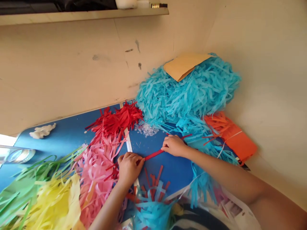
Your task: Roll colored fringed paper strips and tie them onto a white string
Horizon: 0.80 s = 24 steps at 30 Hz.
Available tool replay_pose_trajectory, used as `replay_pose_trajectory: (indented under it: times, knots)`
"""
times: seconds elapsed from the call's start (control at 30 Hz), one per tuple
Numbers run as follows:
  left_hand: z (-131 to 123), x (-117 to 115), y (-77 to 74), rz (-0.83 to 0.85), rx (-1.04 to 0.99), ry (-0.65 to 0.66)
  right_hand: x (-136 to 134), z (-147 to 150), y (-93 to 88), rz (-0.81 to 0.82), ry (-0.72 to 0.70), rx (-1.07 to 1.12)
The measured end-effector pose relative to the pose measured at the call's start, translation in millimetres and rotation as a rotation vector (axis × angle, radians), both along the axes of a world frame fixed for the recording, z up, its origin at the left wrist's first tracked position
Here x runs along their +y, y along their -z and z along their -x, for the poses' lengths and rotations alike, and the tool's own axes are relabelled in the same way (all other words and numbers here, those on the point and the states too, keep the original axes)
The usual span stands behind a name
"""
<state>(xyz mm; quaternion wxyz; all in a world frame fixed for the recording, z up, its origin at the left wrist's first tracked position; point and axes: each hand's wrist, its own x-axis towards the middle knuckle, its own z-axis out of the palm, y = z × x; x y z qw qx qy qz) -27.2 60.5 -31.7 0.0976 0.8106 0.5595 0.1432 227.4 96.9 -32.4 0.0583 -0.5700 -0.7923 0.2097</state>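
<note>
Partly, left hand (130,167) and right hand (175,145) hide a red strip (154,154)

Dull, crinkly paper over a smooth blue tabletop (68,127) with a low sheen.

From where I stand, the turquoise fringe (187,95) looks like thin, matt tissue paper, as do the red fringe (117,119), pink fringe (98,172), yellow fringe (51,199) and green fringe (18,191); the red paper strip (154,155) is just as lustreless, and the orange paper bundle (241,142) smooth where uncut. The folded tan paper (185,65) seems stiffer, matt too. A white wad (43,131) is soft and crumpled, the tumbler (20,155) clear and glossy, glass or plastic, I can't tell. Black sheeting (57,4) shines like plastic; the wall (72,70) is flat-finished and scuffed.
</note>
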Motion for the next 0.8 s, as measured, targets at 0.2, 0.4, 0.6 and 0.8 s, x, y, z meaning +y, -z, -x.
replay_pose_trajectory:
  times: [0.2, 0.4, 0.6, 0.8]
  knots:
    - [-2, 2, -6.3, -0.044, 0.095, 0.084, -1, 2, -6.3, -0.057, -0.009, -0.069]
    - [-9, -3, -16.4, -0.132, 0.164, 0.266, -15, 14, -14.3, -0.288, -0.399, -0.056]
    - [-18, -7, -16.5, -0.202, 0.186, 0.279, -13, 31, -4.4, -0.487, -0.641, -0.174]
    - [-22, -7, -10.3, -0.284, 0.147, 0.235, -6, 33, -8.8, -0.472, -0.546, -0.166]
